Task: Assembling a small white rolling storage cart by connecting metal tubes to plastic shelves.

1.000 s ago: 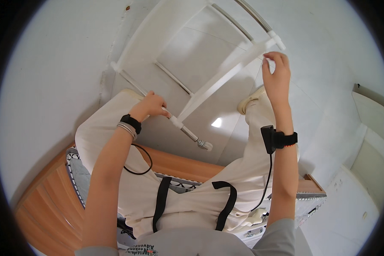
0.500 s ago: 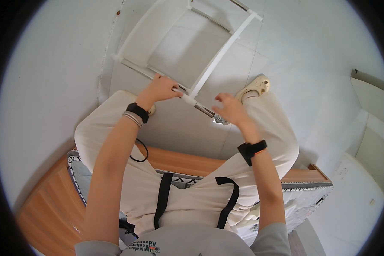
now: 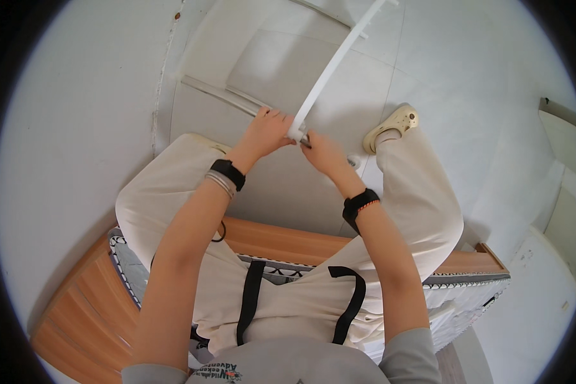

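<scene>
A white plastic rack with metal tubes lies across the floor in front of me. Its curved white rail (image 3: 331, 75) slants up to the right, and its chrome tubes (image 3: 221, 94) run off to the left. At the near corner of the rail, my left hand (image 3: 267, 133) is closed around the tube end beside the white joint (image 3: 295, 133). My right hand (image 3: 325, 153) grips the short metal tube (image 3: 306, 140) that sticks out from that joint. A small pale round piece (image 3: 354, 162), perhaps a caster, shows beside my right wrist. My fingers hide most of the joint.
I sit on a wooden bed edge (image 3: 281, 240) with a patterned mattress, my legs spread around the rack. My right foot wears a cream clog (image 3: 393, 128). A white wall (image 3: 83, 109) rises at the left. White furniture (image 3: 560, 131) stands at the far right.
My right hand has moved left and closed on the metal tube near the joint. My left hand has moved right, nearer the joint. The rack's near corner has shifted slightly up and right.
</scene>
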Action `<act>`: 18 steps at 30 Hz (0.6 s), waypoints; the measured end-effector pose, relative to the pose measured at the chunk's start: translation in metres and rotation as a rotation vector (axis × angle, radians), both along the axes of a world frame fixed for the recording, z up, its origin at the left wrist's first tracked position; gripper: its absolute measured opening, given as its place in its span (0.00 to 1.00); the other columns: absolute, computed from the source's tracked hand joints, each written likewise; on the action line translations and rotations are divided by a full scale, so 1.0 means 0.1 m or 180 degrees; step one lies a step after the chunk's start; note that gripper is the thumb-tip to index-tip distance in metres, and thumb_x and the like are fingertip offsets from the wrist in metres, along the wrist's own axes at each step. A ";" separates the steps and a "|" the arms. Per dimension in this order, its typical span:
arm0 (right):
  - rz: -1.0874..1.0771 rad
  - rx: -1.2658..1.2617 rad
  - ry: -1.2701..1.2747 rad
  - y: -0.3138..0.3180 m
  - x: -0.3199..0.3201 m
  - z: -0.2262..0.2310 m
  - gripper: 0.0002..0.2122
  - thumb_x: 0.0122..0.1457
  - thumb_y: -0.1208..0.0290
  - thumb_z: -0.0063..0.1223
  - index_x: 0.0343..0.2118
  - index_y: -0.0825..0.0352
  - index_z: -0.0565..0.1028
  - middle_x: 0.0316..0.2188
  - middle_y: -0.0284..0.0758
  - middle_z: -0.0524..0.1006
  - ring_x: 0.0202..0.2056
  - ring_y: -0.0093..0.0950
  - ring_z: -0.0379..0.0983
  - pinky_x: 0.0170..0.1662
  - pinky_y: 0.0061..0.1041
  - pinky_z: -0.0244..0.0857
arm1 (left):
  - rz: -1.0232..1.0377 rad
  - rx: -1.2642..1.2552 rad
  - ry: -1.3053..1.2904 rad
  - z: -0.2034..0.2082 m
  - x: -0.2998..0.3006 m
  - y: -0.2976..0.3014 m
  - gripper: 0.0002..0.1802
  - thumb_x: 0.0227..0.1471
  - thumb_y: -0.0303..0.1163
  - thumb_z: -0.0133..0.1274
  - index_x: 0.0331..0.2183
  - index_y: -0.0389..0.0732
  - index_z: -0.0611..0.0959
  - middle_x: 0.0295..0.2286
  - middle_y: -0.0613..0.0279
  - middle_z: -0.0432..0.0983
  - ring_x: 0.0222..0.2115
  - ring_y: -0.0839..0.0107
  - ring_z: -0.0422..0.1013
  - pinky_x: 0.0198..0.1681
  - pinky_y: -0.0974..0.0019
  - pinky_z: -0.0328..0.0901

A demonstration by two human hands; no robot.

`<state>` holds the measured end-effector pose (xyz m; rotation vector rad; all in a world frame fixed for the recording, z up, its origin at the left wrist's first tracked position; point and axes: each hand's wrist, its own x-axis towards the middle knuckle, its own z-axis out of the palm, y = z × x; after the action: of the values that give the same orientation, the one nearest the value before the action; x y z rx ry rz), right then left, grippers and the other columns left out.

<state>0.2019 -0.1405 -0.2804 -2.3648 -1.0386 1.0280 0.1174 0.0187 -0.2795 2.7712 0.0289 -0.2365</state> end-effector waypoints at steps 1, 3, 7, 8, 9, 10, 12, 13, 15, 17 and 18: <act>-0.0036 -0.0130 0.0015 0.05 0.07 0.00 0.10 0.51 0.65 0.51 0.30 0.66 0.69 0.26 0.43 0.76 0.30 0.43 0.73 0.31 0.41 0.66 | 0.0082 -0.0086 -0.0102 -0.01 0.04 0.03 0.21 0.37 0.45 0.61 0.31 0.42 0.75 0.29 0.63 0.74 0.36 0.66 0.68 0.42 0.62 0.56; 0.0065 -0.0237 0.0123 0.10 0.22 0.00 0.10 0.49 0.65 0.51 0.29 0.66 0.71 0.26 0.43 0.76 0.30 0.43 0.73 0.32 0.39 0.66 | -0.0001 -0.0109 -0.0098 -0.01 0.11 0.04 0.20 0.37 0.45 0.61 0.30 0.43 0.76 0.28 0.63 0.74 0.35 0.66 0.69 0.40 0.62 0.57; 0.0387 -0.0510 0.0432 0.18 0.32 -0.02 0.10 0.47 0.66 0.50 0.29 0.67 0.74 0.26 0.44 0.76 0.29 0.42 0.73 0.34 0.37 0.66 | 0.0005 0.0013 0.0168 0.00 0.18 -0.02 0.14 0.36 0.41 0.62 0.26 0.45 0.77 0.24 0.65 0.75 0.30 0.67 0.72 0.36 0.63 0.59; 0.0370 -0.0505 0.0441 0.21 0.34 -0.03 0.10 0.47 0.66 0.50 0.29 0.67 0.74 0.26 0.44 0.76 0.29 0.42 0.73 0.34 0.37 0.66 | -0.0013 0.0016 0.0175 -0.01 0.21 -0.01 0.14 0.36 0.41 0.62 0.26 0.45 0.77 0.24 0.65 0.75 0.30 0.67 0.72 0.36 0.63 0.59; 0.0189 -0.0813 0.0947 0.25 0.34 -0.01 0.10 0.47 0.66 0.50 0.29 0.68 0.75 0.26 0.44 0.76 0.30 0.42 0.73 0.34 0.37 0.66 | 0.0027 0.0156 0.0276 -0.02 0.21 -0.01 0.13 0.36 0.39 0.62 0.25 0.45 0.76 0.21 0.67 0.75 0.27 0.67 0.72 0.34 0.64 0.60; 0.0008 -0.1122 0.1454 0.28 0.34 0.00 0.11 0.47 0.67 0.49 0.29 0.68 0.75 0.27 0.44 0.76 0.30 0.41 0.73 0.35 0.37 0.66 | 0.0068 0.0295 0.0376 -0.04 0.21 -0.01 0.12 0.35 0.37 0.62 0.23 0.45 0.76 0.19 0.68 0.74 0.25 0.68 0.72 0.33 0.64 0.60; 0.0114 -0.0855 0.1087 0.24 0.29 -0.10 0.11 0.47 0.67 0.49 0.29 0.69 0.75 0.27 0.44 0.76 0.30 0.42 0.73 0.35 0.37 0.66 | 0.0053 0.0367 0.0216 -0.05 0.19 -0.03 0.12 0.35 0.36 0.62 0.23 0.45 0.75 0.18 0.68 0.74 0.24 0.68 0.72 0.32 0.64 0.60; 0.0223 -0.0588 0.0696 0.22 0.28 -0.15 0.10 0.47 0.68 0.48 0.29 0.69 0.75 0.27 0.43 0.76 0.31 0.42 0.73 0.35 0.37 0.66 | 0.0048 0.0439 0.0034 -0.06 0.20 -0.04 0.12 0.34 0.35 0.61 0.23 0.45 0.75 0.17 0.68 0.74 0.24 0.68 0.72 0.31 0.64 0.60; 0.0184 -0.0565 0.0584 0.15 0.26 -0.16 0.10 0.47 0.68 0.48 0.28 0.69 0.74 0.27 0.43 0.77 0.31 0.42 0.73 0.35 0.37 0.66 | 0.0045 0.0471 0.0061 -0.06 0.20 -0.08 0.12 0.35 0.36 0.61 0.23 0.45 0.75 0.17 0.67 0.73 0.23 0.68 0.72 0.31 0.65 0.60; 0.0155 -0.0534 0.0482 0.15 0.26 -0.11 0.10 0.47 0.69 0.47 0.27 0.69 0.74 0.26 0.43 0.77 0.31 0.42 0.73 0.35 0.37 0.66 | 0.0049 0.0511 0.0099 -0.05 0.19 -0.11 0.12 0.35 0.36 0.61 0.23 0.44 0.75 0.17 0.66 0.73 0.23 0.68 0.72 0.30 0.65 0.60; 0.0210 -0.0591 0.0427 0.14 0.28 -0.09 0.09 0.47 0.69 0.47 0.27 0.69 0.75 0.26 0.42 0.77 0.31 0.42 0.73 0.35 0.38 0.66 | 0.0139 0.0446 0.0231 -0.03 0.20 -0.14 0.12 0.36 0.35 0.61 0.24 0.44 0.74 0.17 0.65 0.73 0.24 0.66 0.72 0.30 0.64 0.59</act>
<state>0.2302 -0.1261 -0.2894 -2.3785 -1.0169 1.3407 0.1373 0.0051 -0.2827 2.8960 0.1291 -0.3355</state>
